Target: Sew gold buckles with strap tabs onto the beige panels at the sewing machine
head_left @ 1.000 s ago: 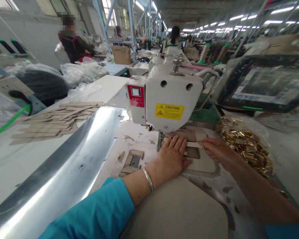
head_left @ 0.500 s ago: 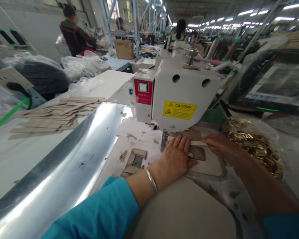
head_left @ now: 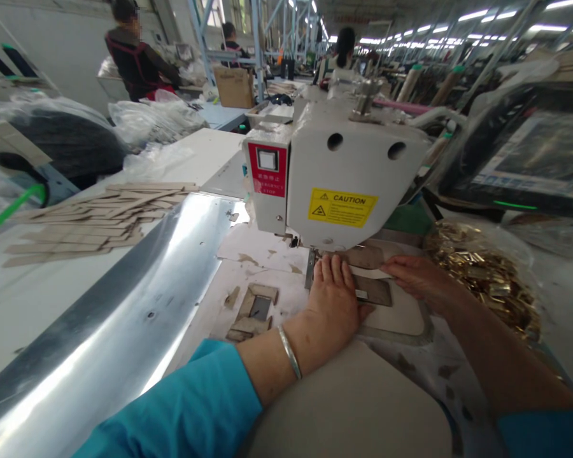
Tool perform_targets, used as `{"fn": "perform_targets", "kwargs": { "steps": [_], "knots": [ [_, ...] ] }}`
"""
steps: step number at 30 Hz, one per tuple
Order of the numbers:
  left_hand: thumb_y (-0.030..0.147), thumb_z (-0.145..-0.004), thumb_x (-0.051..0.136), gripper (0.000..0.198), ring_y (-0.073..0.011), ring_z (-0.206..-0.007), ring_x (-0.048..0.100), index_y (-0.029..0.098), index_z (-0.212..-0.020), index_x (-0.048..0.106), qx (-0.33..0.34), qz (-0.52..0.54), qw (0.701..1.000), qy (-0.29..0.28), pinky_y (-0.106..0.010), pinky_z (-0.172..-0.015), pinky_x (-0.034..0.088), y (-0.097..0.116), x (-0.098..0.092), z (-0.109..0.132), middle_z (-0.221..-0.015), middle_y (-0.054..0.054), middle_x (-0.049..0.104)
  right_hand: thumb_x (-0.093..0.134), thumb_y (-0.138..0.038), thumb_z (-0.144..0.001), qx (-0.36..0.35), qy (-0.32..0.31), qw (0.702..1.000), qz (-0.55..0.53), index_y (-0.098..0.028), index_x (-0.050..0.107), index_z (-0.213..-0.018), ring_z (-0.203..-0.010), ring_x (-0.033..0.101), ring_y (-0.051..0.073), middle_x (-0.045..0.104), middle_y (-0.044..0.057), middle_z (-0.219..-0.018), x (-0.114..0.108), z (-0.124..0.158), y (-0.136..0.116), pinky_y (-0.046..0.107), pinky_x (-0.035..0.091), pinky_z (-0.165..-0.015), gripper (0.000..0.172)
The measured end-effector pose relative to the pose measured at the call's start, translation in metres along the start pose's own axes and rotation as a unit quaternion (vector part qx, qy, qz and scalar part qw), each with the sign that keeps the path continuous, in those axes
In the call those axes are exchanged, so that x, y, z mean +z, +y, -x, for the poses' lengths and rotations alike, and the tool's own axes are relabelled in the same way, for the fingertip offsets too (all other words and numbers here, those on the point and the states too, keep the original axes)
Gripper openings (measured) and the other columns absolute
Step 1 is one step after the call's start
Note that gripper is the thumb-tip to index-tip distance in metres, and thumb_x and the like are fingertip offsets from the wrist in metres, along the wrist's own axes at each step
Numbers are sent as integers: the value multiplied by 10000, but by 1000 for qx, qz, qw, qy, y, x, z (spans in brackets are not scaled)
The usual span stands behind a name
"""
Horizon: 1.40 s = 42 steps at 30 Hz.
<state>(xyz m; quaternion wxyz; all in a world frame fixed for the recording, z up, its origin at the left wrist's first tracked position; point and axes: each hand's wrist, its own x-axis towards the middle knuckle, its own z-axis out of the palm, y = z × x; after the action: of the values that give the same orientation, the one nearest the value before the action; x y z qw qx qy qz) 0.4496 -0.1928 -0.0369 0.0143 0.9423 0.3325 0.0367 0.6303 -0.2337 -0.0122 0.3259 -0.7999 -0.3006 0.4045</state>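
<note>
My left hand (head_left: 334, 296) lies flat, fingers together and stretched out, on a beige template plate (head_left: 401, 318) under the head of a white sewing machine (head_left: 334, 184). My right hand (head_left: 413, 275) rests on the right side of the same plate, fingertips pressing a tan strip (head_left: 363, 256) just below the machine's head. A dark rectangular cut-out (head_left: 375, 291) in the plate shows between the two hands. A silver bangle sits on my left wrist. The needle area is hidden behind the machine's head.
A pile of tan strips (head_left: 90, 219) lies on the white table at left, beside a shiny metal guard (head_left: 138, 299). A bag of gold metal parts (head_left: 487, 280) sits at right, below a screen (head_left: 525, 159). A second small template (head_left: 253, 308) lies left of my hand. People work at the back.
My left hand has slid slightly forward toward the machine's head, and my right hand has shifted a little with it. The view has moved closer to the machine.
</note>
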Motion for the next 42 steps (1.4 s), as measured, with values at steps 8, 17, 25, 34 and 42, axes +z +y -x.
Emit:
{"fn": "perform_targets", "kwargs": {
  "steps": [8,17,25,34,42],
  "knots": [
    [624,-872,527,891,-432,-1373,361,-35,-1444,353,-19,-12,1000,-13,-525,-1105,307,2,-9,1,-1483,-309,344,678,-414,-747,1,-43,998,-36,-204,520,-805,-361,228,39,329,-102,-447,-10,-11,9,181,94,-392,269],
    [454,-951,476,654,-331,-1414,334,11,-1424,393,69,42,997,22,-447,-1155,293,-22,-5,7,-1509,-218,369,651,-343,-806,-13,5,1000,-3,-196,475,-748,-341,323,46,508,-42,-444,-9,-4,8,164,160,-354,237],
    [358,-988,423,531,-239,-1422,339,68,-1432,382,196,70,978,-1,-367,-1173,263,-34,-13,-4,-1509,-143,409,731,-481,-736,-18,-11,1000,3,-180,501,-617,-323,338,45,530,-11,-434,-13,-3,7,172,162,-321,397],
    [416,-995,405,572,-232,-1418,340,60,-1442,374,216,62,974,22,-349,-1169,254,-7,3,-16,-1507,-126,417,659,-336,-812,-44,22,998,48,-171,525,-607,-313,361,47,571,3,-451,-5,-5,12,177,219,-329,295],
    [478,-945,487,578,-308,-1201,521,12,-1285,521,92,7,995,36,-413,-1028,407,-9,-11,4,-1286,-216,568,600,-281,-838,-85,38,991,95,-175,545,-613,-311,380,56,589,-1,-475,-4,-7,18,189,274,-339,255]
  ]
}}
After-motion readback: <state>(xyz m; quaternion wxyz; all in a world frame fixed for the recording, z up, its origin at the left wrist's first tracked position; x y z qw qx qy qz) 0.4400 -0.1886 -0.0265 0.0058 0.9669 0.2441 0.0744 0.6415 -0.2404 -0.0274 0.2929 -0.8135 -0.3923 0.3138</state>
